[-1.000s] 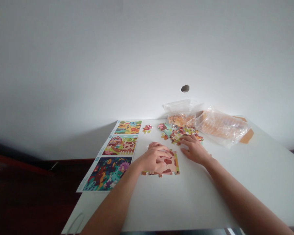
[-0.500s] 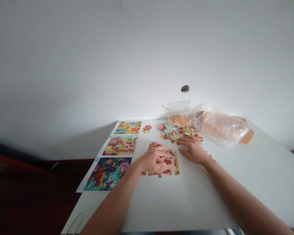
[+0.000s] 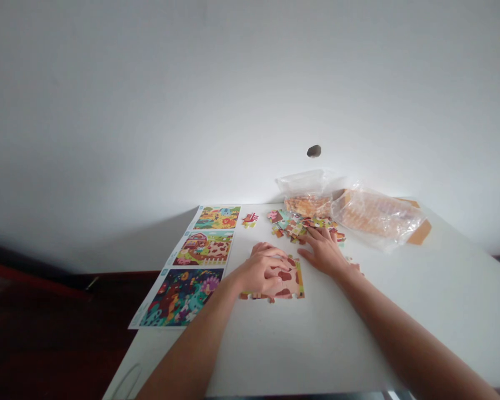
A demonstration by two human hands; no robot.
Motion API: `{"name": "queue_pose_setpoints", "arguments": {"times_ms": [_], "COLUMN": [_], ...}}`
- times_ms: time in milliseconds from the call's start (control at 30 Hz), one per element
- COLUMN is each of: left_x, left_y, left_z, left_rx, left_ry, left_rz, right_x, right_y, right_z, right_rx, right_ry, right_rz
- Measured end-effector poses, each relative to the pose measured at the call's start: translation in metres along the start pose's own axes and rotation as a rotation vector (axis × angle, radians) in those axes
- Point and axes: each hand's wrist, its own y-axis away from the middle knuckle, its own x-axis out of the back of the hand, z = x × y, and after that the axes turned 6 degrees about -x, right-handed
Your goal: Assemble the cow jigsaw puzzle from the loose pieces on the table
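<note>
My left hand (image 3: 263, 269) rests with fingers spread over a joined section of jigsaw puzzle (image 3: 290, 282) showing a pink cow with brown patches. It covers the section's left part. Beyond it, my right hand (image 3: 324, 251) has its fingers stretched onto the near side of a heap of loose puzzle pieces (image 3: 290, 226); its fingertips touch pieces there, and I see none lifted. A small red-and-green group of pieces (image 3: 250, 220) lies left of the heap. Some pieces (image 3: 354, 265) show partly behind my right wrist.
A picture sheet (image 3: 173, 260) with three printed scenes lies along the table's left side. At the back, against the wall, are a clear bag of orange pieces (image 3: 308, 205) and a larger clear bag (image 3: 377, 218) over orange card (image 3: 420, 232). The white table (image 3: 300, 350) ends at the left.
My right hand has shifted slightly left over the heap, its fingers now further into the pieces. My left hand stays on the cow section.
</note>
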Motion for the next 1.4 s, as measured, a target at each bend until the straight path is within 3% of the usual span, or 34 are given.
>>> {"name": "queue_pose_setpoints", "arguments": {"times_ms": [433,633,1100,1400], "left_x": [0.000,0.000,0.000,0.002], "left_y": [0.000,0.001,0.000,0.000], "left_z": [-0.001,-0.001,-0.001,0.002], "left_rx": [0.004,0.003,-0.005,0.005], "left_ry": [0.001,0.008,-0.002,0.003], "left_rz": [0.002,0.004,0.004,0.000], "right_x": [-0.001,-0.005,-0.010,-0.012], "right_y": [-0.001,-0.001,-0.003,-0.003], "right_z": [0.001,-0.004,-0.004,-0.001], "right_rx": [0.044,0.132,0.084,0.015], "right_ry": [-0.133,-0.143,-0.056,-0.150], "right_rz": [0.063,0.120,0.117,0.159]}}
